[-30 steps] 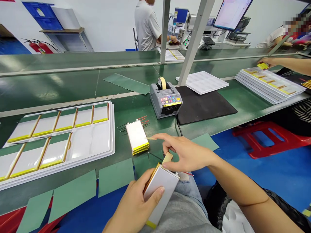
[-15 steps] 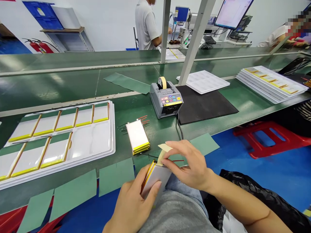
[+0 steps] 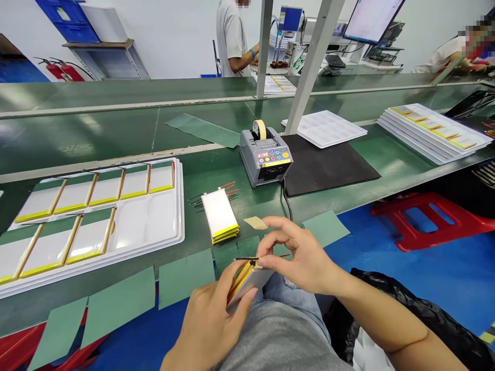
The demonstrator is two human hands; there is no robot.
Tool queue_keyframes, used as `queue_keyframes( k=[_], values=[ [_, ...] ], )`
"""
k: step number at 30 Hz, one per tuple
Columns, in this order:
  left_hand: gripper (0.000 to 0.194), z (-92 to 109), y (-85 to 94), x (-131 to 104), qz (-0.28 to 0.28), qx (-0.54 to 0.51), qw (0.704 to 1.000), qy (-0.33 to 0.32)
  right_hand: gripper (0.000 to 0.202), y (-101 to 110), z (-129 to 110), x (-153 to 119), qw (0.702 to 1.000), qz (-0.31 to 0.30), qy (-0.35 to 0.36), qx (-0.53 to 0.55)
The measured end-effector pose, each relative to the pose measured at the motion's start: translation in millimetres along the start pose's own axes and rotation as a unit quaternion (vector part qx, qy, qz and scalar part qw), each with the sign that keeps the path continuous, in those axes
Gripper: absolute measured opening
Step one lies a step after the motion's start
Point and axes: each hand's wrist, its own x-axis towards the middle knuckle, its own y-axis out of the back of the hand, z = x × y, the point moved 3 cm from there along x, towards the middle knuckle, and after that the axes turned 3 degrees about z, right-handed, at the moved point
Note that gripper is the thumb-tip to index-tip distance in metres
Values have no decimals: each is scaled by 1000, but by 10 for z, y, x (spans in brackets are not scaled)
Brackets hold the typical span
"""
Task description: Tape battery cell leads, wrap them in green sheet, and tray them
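Observation:
My left hand (image 3: 211, 317) is closed around a silver battery cell (image 3: 253, 283) with yellow edges, its wired end tilted up over my lap. At that end, my right hand (image 3: 299, 252) pinches thumb and finger on a bit of tape (image 3: 260, 263) against the cell's edge; the fingers partly hide it. A separate piece of cream tape (image 3: 254, 222) sticks out from the right index fingertip. A black wire (image 3: 245, 258) crosses the cell's top. Just beyond my hands lies a stack of battery cells (image 3: 220, 211) with red and black leads.
A tape dispenser (image 3: 266, 157) stands behind the stack, beside a black mat (image 3: 328, 167). White trays (image 3: 143, 226) with cells lie left; more stacked trays (image 3: 433, 134) lie right. Green sheets (image 3: 119, 304) hang over the bench edge. A red stool (image 3: 421, 219) is at right. A co-worker (image 3: 234, 44) stands across.
My right fingers have moved down onto the cell's end, and the strip that stood up there is now pressed low. The cell tilts flatter. The loose tape at the index finger now points left.

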Motion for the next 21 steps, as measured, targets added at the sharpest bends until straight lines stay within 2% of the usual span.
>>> queue_keyframes(
  k=[2,4,6,7,13,19,21],
  values=[
    [52,-4,9,7,-18,12,1000,-7,46,-17,16,7,1000,-18,0,8],
    [60,-19,4,12,-77,30,996,-35,50,-28,37,17,999,-42,-3,20],
    [57,-45,5,15,-128,53,988,-66,55,-20,52,35,998,-59,-8,38],
    [54,-60,14,18,-135,65,986,-77,57,-9,55,48,997,-62,-11,45],
    [46,-90,36,30,-131,108,980,-102,54,38,26,130,995,-89,-17,32],
    [47,-107,7,8,-127,119,978,-118,55,26,-12,128,993,-120,10,-10],
    [48,-125,-5,9,-118,118,976,-142,54,21,-2,134,992,-128,-1,3]
  ],
)
